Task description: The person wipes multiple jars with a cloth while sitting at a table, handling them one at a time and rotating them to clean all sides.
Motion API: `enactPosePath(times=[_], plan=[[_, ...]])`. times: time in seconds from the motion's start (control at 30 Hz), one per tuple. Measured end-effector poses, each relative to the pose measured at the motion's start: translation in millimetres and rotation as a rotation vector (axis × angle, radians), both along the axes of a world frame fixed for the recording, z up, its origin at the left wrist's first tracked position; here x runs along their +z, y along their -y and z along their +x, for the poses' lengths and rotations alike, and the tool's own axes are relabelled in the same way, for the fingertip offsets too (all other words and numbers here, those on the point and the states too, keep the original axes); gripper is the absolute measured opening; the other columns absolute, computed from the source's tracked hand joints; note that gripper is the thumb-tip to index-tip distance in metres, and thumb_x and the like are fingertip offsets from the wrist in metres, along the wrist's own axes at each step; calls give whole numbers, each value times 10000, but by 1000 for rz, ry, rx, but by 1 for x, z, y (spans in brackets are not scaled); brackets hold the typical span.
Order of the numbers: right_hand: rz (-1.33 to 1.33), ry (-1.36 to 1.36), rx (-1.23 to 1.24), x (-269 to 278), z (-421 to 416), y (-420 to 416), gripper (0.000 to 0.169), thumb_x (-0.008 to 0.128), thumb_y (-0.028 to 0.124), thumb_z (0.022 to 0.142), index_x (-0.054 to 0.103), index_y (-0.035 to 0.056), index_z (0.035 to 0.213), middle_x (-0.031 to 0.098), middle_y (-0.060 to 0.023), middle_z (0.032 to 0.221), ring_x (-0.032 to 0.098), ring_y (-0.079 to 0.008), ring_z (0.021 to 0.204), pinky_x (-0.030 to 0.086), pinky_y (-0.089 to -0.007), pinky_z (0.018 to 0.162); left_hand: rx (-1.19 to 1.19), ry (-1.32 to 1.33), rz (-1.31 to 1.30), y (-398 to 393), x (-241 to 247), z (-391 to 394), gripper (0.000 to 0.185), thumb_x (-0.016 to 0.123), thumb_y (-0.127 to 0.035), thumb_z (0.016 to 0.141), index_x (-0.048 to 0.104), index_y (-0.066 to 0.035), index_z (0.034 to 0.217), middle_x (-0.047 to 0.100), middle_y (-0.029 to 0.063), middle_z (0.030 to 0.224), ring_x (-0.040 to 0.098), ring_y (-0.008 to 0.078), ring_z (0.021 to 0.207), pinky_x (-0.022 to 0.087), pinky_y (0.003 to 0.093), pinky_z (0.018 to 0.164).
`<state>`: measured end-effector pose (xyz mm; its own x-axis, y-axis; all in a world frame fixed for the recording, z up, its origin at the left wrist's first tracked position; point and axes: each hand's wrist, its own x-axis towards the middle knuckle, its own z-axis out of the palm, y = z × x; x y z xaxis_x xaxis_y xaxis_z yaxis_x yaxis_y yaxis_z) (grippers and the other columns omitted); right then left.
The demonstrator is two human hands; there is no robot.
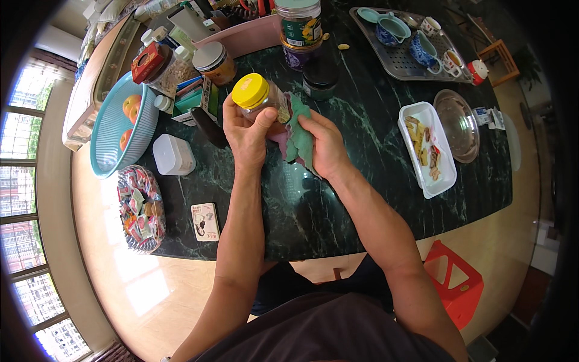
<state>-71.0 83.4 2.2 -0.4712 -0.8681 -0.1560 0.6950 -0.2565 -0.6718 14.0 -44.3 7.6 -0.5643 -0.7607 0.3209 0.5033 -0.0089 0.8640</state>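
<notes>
Held up over the dark marble table point(298, 203) is a clear plastic jar point(271, 102) with a yellow screw lid point(250, 91). My left hand point(249, 131) grips it from the left, thumb across its front. My right hand point(323, 142) holds a green cloth point(299, 135) with a purple underside against the jar's right side and base. The jar's lower part is partly hidden by the fingers and cloth. A dark-lidded jar point(320, 78) stands just beyond my right hand, and a dark, rounded elongated object point(208, 126) lies left of my left hand.
At left are a blue basket of fruit point(151, 135), a white translucent container point(173, 154), a basket of wrapped sweets point(141, 209) and a tin point(205, 221). Stacked jars point(298, 27) stand behind. At right are a white tray of scraps point(407, 158), a metal dish point(457, 126) and a tea tray point(384, 63).
</notes>
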Motion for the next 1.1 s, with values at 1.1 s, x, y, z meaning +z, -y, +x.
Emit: enactPosePath(times=[1.1], plan=[[835,-1439,-166,31,-47,-34,288,652,310,906,746,40,867,710,-161,885,684,-344,825,513,-410,724,-48,189,-198,-13,-11,-10,761,878,-216,802,478,-5,1415,610,72,1285,609,183,1154,486,328,1011]])
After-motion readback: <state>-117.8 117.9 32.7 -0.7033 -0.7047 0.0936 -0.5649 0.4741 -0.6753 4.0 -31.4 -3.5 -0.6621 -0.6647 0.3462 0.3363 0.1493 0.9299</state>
